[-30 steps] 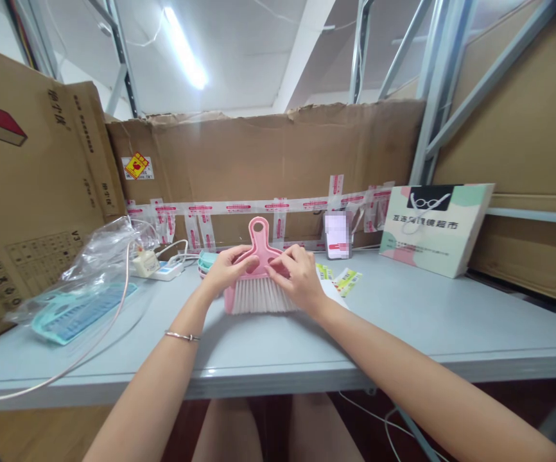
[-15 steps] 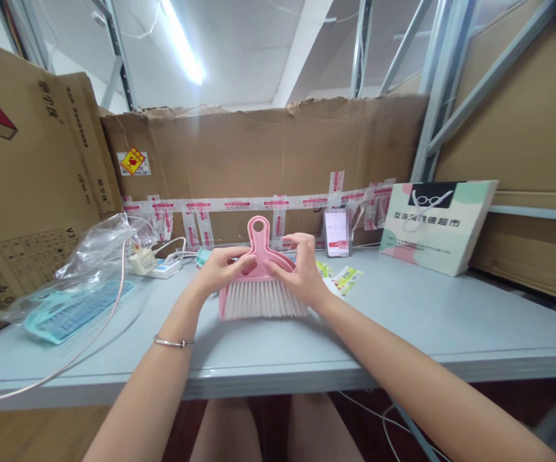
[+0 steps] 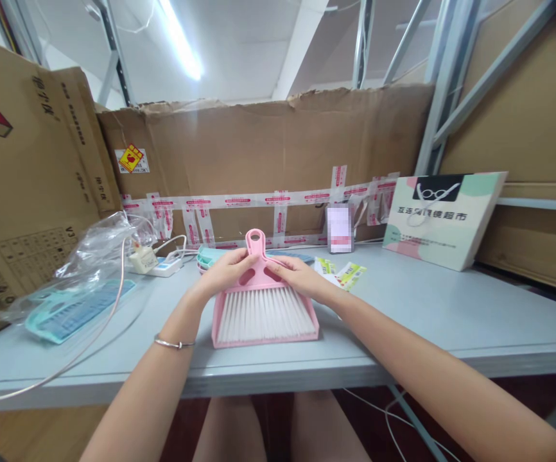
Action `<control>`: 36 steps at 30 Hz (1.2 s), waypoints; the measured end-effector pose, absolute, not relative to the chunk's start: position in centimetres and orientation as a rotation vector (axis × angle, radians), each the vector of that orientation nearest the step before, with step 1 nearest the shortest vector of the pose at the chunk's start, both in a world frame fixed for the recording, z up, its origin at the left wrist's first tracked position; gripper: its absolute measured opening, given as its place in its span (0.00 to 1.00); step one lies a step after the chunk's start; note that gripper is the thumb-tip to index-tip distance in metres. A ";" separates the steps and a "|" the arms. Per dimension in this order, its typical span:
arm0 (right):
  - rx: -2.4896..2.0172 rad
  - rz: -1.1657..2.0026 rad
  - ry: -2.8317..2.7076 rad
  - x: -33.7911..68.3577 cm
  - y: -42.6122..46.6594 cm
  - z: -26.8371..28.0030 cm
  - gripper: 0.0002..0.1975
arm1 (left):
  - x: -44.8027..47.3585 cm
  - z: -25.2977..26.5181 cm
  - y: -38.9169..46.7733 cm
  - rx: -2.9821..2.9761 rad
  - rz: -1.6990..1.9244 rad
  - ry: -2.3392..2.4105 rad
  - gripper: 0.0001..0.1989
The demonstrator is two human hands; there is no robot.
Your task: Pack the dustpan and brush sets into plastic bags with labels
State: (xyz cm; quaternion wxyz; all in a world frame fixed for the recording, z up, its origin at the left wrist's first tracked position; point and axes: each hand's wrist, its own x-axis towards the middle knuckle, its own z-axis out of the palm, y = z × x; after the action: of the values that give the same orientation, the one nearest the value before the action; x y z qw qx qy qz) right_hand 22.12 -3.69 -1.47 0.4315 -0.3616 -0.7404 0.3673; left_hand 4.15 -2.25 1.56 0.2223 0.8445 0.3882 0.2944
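Note:
A pink hand brush [image 3: 264, 313] with white bristles lies nested in a pink dustpan [image 3: 315, 327] on the grey table, its bristles toward me. My left hand [image 3: 225, 268] is closed on the left shoulder of the pair, with the thumb on top beside the handle. On the right shoulder, my right hand [image 3: 302, 276] grips the same pair, thumb near the handle's base. The fingers under the edges are partly hidden. Behind my left hand sits a stack of turquoise and pink dustpans [image 3: 207, 256], partly covered.
A bagged turquoise brush set [image 3: 61, 316] lies at left near a white cable and a power strip [image 3: 166, 266]. A phone [image 3: 340, 229] leans against the cardboard at the back. Green-white packets [image 3: 351, 276] lie right of centre. A printed box [image 3: 436, 221] stands at right.
The brush and dustpan have come down and tilted back toward the table, showing more of the pan's front edge. My right hand's raised fingers have closed onto the set.

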 end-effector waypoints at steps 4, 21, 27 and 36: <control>-0.948 0.988 -1.749 22.3 -3.5 -1.5 0.22 | 4.9 0.9 -2.2 2.368 0.797 1.111 0.18; -1.199 1.030 -1.579 22.5 -2.9 -2.5 0.27 | 5.7 -0.8 -1.6 2.441 0.691 1.260 0.13; -1.256 0.930 -1.654 22.3 -2.0 -3.0 0.25 | 5.9 -1.2 -1.2 2.392 0.709 1.245 0.17; -1.695 0.537 -1.720 32.1 0.6 -0.8 0.20 | 4.8 -1.0 -0.3 2.269 0.825 1.288 0.20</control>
State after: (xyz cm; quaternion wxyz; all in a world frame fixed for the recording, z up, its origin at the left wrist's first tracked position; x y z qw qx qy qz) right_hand 32.14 0.58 -0.84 0.3278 -0.6472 -0.6570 0.2050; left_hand 4.81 -0.27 -1.03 0.2015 0.8122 0.4611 0.2952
